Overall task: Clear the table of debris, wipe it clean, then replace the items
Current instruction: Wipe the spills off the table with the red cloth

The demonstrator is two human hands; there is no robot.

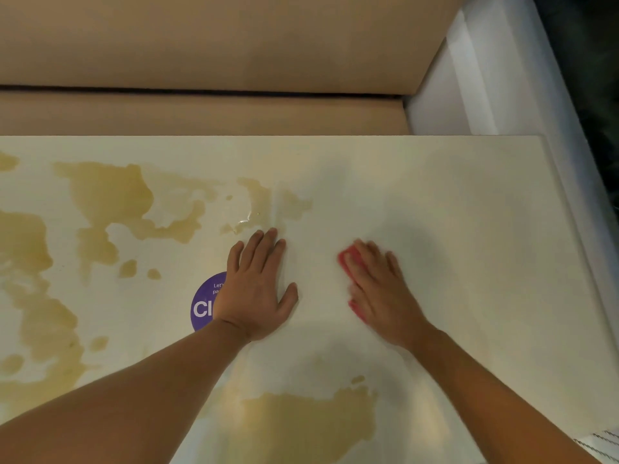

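The table (pixel 469 229) is pale and cream; 2 bare hands lie on it, near the middle, a little apart. The left hand (pixel 256 289) is flat on the top, fingers straight and close together, holding nothing; it covers part of a round purple sticker (pixel 203 304) with white letters. The right hand (pixel 378 291) presses down on a red sponge (pixel 348 257); the fingers lie spread over it and look blurry, and the sponge peeks out in front of the fingertips and beside the thumb; I cannot tell if the fingers curl round it or just press flat.

Yellow-brown stains (pixel 110 195) cover the left half of the table in big blotches and small spots; a wet shiny patch (pixel 249 217) sits just in front of the left fingertips; 1 more big stain (pixel 301 423) lies at the near edge, between the 2 arms. The right half of the top looks plain.

Behind the table is a brown wall (pixel 217 41); a white ledge (pixel 495 78) runs along the right side.
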